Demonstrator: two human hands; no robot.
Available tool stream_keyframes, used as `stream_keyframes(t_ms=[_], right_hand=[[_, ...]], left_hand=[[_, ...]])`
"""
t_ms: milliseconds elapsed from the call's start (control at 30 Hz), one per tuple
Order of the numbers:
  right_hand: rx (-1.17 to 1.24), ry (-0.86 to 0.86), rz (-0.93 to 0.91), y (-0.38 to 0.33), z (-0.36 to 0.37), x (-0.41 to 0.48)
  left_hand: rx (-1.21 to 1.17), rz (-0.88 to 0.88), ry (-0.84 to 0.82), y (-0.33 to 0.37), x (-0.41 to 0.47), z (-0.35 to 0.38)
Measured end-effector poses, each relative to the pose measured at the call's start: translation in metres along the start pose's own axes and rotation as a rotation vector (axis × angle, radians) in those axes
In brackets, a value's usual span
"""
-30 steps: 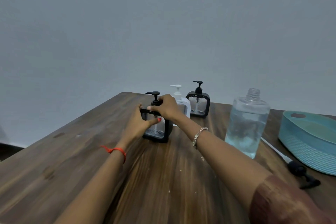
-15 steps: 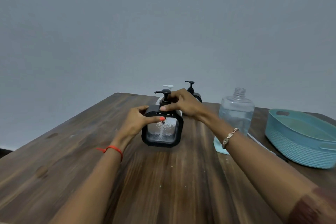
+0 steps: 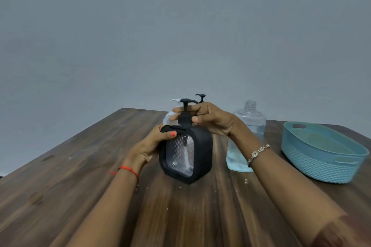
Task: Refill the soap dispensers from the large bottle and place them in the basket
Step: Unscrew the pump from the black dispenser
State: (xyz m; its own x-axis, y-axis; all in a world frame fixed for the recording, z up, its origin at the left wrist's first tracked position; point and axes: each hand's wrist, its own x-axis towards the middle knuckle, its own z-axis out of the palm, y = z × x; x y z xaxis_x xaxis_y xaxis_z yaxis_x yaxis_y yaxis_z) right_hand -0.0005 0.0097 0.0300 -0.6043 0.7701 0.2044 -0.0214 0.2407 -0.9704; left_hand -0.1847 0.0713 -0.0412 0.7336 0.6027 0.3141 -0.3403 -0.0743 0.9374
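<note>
Black dispenser nearer than before

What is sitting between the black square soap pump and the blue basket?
In the head view, the big clear plastic bottle of pale blue liquid stands there, cap off, with the right forearm crossing in front.

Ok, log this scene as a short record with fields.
left hand: grips the near dispenser by its body
right hand: pinches its pump
bottle: uncapped, partly full, behind the right wrist
basket: far right, no dispenser seen inside
others: white one and black one, behind the hands
table: dark wood
</note>
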Motion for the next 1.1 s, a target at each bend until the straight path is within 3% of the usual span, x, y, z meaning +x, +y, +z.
stream_keyframes(t_ms=[100,167,267,433,600,733,933,1100], right_hand=[[-0.104,0.246,0.007,0.005,-0.006,0.001],[-0.351,0.445,0.008,0.007,-0.004,0.006],[-0.485,0.584,-0.011,0.010,-0.005,0.009],[-0.047,0.447,-0.068,0.011,-0.008,0.003],[-0.503,0.734,0.076,0.013,-0.010,0.007],[-0.382,0.698,0.049,0.009,-0.011,0.006],[-0.727,0.708,0.150,0.015,-0.001,0.010],[-0.663,0.783,0.075,-0.001,0.003,0.007]], left_hand=[[0.092,0.057,0.172,0.001,0.006,0.000],[0.159,0.064,0.237,0.002,0.009,0.001],[0.193,0.063,0.299,0.000,0.012,0.003],[0.190,0.051,0.340,0.000,0.015,0.005],[0.218,0.044,0.402,0.001,0.016,0.004],[0.238,0.031,0.442,-0.002,0.015,0.002],[0.269,0.037,0.467,-0.006,0.015,0.003],[0.261,0.023,0.474,-0.008,0.013,0.004]])
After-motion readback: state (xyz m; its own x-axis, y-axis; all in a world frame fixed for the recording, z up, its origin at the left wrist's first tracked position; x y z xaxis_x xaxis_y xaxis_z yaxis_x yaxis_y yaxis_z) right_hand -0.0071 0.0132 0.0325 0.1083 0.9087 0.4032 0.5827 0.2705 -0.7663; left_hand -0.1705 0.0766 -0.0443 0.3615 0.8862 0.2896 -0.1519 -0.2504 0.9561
